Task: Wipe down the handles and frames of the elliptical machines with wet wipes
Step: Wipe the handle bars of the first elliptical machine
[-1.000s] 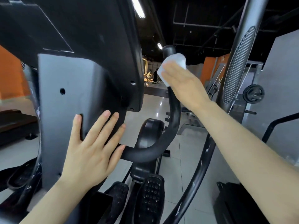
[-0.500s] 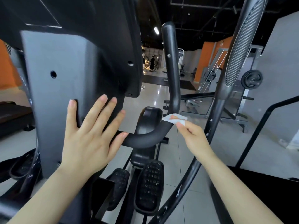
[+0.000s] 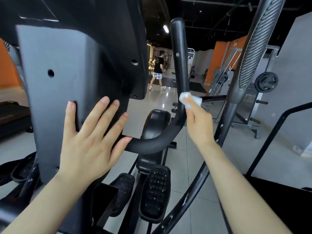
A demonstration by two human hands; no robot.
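Observation:
A black curved handle [image 3: 179, 65] rises from the elliptical machine's grey console column [image 3: 55, 78]. My right hand [image 3: 197, 120] grips a crumpled white wet wipe [image 3: 192, 98] and holds it against the handle just above its bend. My left hand [image 3: 87, 142] lies flat with spread fingers on the side of the grey column, its little finger beside the handle's lower end. To the right stands a long moving arm [image 3: 253, 48] with a ribbed grip. Two black studded pedals [image 3: 155, 191] sit below.
A weight bench and barbell rack with a plate [image 3: 266, 81] stand at the right, beside a grey wall. A black rail [image 3: 276, 129] crosses the right edge. A person [image 3: 157, 71] walks across the glossy tiled floor far behind. Another machine's pedals lie at the lower left.
My right hand went down the handle from its top to the bend, then came back up a little with the wipe. My left hand stayed flat on the column.

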